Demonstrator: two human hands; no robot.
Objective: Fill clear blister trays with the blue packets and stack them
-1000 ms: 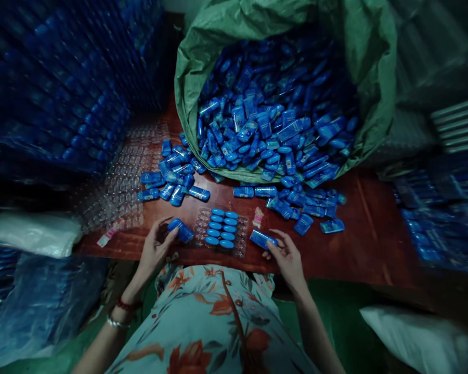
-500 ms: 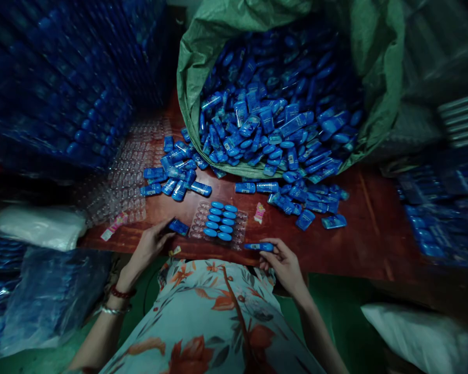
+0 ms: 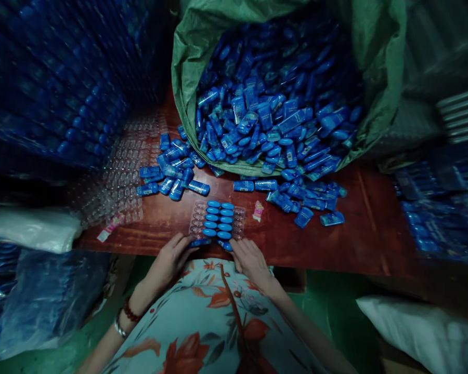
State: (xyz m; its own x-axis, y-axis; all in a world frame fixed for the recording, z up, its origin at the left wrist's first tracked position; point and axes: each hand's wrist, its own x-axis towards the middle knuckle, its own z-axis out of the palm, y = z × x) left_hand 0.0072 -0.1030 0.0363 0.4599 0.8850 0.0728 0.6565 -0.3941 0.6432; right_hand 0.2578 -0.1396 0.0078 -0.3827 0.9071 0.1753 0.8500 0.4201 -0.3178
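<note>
While the left hand (image 3: pixel 175 253) pinched one blue pack (image 3: pixel 200 242), its long axis running nearly sideways, the right hand (image 3: pixel 250 257) gripped a second pack (image 3: pixel 225 245), slanting from far left to near right. Both, glossy and partly covered, were at the near edge of a clear, dimpled plastic tray (image 3: pixel 239 222).

Left hand (image 3: pixel 174 254) and right hand (image 3: pixel 251 258) angle inward, backs up.

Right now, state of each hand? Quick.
Left hand: closed, holding a blue pack at the tray's near edge.
Right hand: closed, holding a second pack there.
</note>
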